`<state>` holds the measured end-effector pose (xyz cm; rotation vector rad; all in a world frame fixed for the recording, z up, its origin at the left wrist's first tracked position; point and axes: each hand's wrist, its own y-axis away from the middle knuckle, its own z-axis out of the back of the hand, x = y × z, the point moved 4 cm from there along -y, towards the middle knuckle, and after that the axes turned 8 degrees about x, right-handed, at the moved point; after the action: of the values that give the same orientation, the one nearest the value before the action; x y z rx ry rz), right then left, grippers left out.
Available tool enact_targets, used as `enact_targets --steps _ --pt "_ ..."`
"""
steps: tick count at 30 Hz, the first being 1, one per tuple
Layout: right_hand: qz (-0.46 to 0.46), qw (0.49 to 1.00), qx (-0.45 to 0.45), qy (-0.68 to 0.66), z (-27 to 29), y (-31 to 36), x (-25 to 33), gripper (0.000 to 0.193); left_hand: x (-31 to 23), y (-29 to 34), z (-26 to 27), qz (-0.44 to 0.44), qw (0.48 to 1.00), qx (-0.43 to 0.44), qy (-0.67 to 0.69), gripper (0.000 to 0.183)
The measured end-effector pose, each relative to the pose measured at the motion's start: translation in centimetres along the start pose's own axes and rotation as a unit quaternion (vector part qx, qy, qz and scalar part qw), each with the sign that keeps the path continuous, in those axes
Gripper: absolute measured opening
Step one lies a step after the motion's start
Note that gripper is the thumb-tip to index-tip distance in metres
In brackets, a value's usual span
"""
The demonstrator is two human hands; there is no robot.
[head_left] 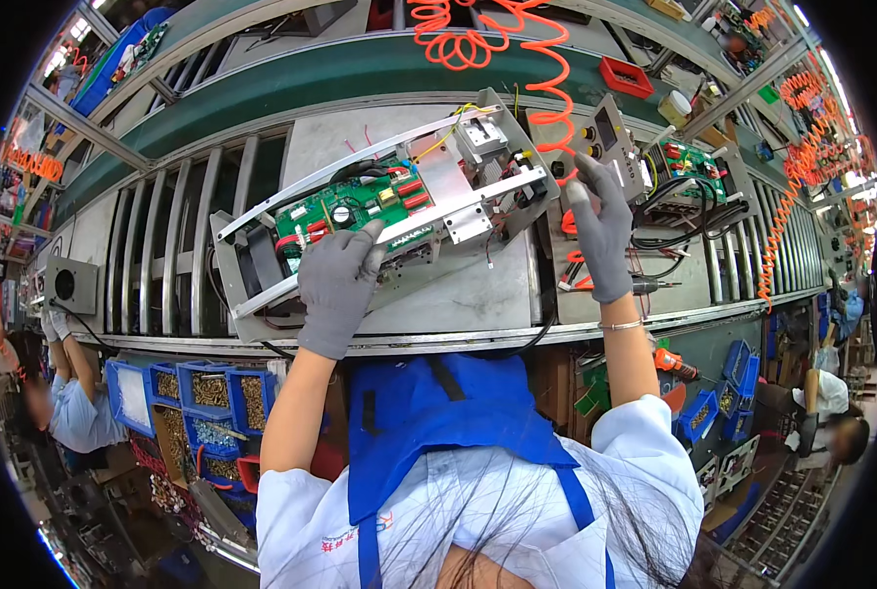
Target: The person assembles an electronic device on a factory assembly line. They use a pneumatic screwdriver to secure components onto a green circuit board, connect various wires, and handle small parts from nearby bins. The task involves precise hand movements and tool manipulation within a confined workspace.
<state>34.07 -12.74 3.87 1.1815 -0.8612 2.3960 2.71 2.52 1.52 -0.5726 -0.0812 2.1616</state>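
My left hand (340, 285), in a grey glove, grips the near silver rail of an open metal chassis (421, 239). Inside that chassis sit a green circuit board (372, 203) with red parts, a dark fan at its left end and several loose wires. My right hand (603, 226), also gloved, is raised beyond the chassis's right end with thumb and fingers apart. Close to its fingertips passes a coiled orange hose (553, 98); whether they touch it I cannot tell. Just right of that hand stands a second unit with a panel (615, 147) and black cables.
Metal rollers (168, 250) run along the bench on the left. A screwdriver (649, 285) lies near my right wrist. Blue bins (210, 391) of small fasteners stand below left, and a red tray (625, 76) lies at the back. Other people work at both sides.
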Motion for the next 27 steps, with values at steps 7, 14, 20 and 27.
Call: enact_targets --steps 7,14,20,27 --pt "0.182 0.971 0.022 0.155 -6.1 3.1 5.7 0.039 0.4 0.6 -0.4 0.014 0.995 -0.085 -0.043 0.046" --pt "0.151 0.962 0.228 0.017 -15.3 8.2 9.3 0.041 -1.3 3.1 1.4 0.04 0.984 -0.164 -0.059 0.043" --pt "0.194 0.935 0.296 0.027 -19.1 8.3 10.7 0.053 -0.4 13.9 6.6 0.006 0.956 -0.294 -0.018 0.041" --pt "0.347 0.872 0.315 0.141 -21.0 12.6 7.4 0.05 17.1 30.0 5.0 0.309 0.908 -0.265 -0.099 0.027"
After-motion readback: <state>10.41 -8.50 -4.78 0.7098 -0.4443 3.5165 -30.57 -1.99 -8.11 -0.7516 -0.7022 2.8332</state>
